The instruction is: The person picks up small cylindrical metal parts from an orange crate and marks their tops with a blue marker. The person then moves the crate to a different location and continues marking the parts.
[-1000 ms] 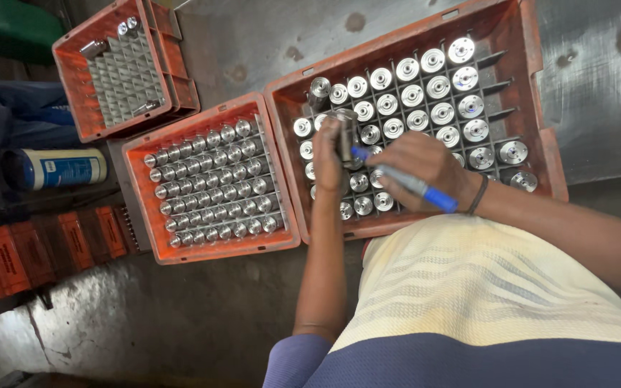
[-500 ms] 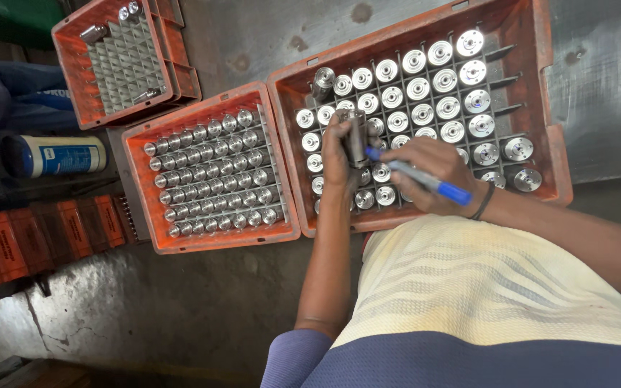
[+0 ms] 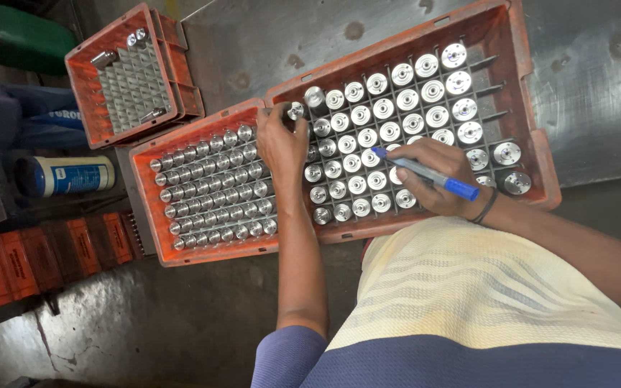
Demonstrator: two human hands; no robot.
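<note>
My left hand (image 3: pixel 282 142) rests on the left side of a big orange crate (image 3: pixel 526 108), its fingers closed around a silver metal cylinder (image 3: pixel 295 111) near the crate's left wall. Rows of the same round metal parts (image 3: pixel 389 131) stand upright in the crate's grid cells. My right hand (image 3: pixel 433 176) hovers over the lower rows and grips a blue marker pen (image 3: pixel 429 174), tip pointing left toward the parts.
A second orange crate (image 3: pixel 203 255) full of smaller metal cylinders sits to the left. A smaller orange crate (image 3: pixel 84 93), nearly bare of parts, is at the upper left. A blue and white can (image 3: pixel 66 175) lies at the far left, beside orange boxes (image 3: pixel 30 255).
My left hand has shifted left and up across the big crate with a metal cylinder, toward its left wall. My right hand with the pen has stayed over the lower rows.
</note>
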